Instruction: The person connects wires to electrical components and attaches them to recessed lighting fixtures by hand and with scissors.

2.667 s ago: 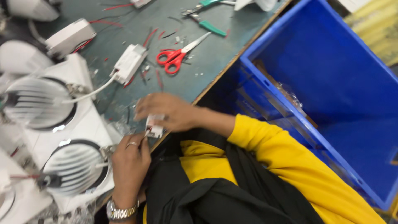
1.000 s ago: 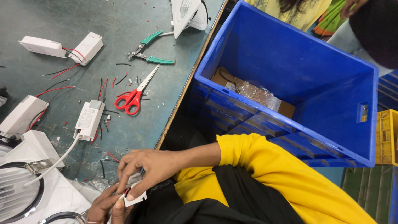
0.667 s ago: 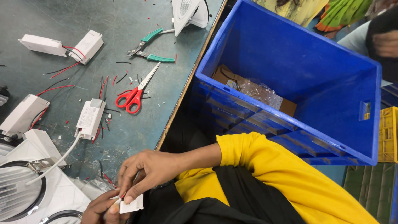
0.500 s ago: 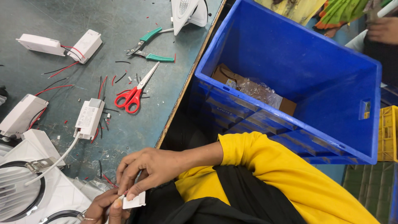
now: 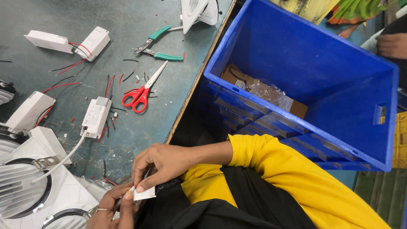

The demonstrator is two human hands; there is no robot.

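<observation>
Down at the bottom edge, right hand (image 5: 163, 163) reaching across from a yellow sleeve (image 5: 271, 159), fingertips pinched on a small white slip (image 5: 145, 194). Left hand (image 5: 112, 208) coming up from below, ring on one finger, fingers closed on the same slip's left end, both hands touching it just off the near edge of the grey-green worktable (image 5: 51, 12). Beside the left hand, white round light fittings (image 5: 25, 186) with ribbed faces, a white cable running up to a small white driver box (image 5: 96, 116). Red-handled scissors (image 5: 140, 91) lying just right of that box, blades pointing up and right. Green-handled pliers (image 5: 157, 44) further up, jaws to the left. More white driver boxes (image 5: 68, 41) with red and black leads at the far left, wire offcuts scattered between. Right of the table, a big blue crate (image 5: 339, 55), brown cardboard and crumpled clear plastic (image 5: 271, 91) in its bottom. Another person's hand (image 5: 392, 44) at the top right corner.
</observation>
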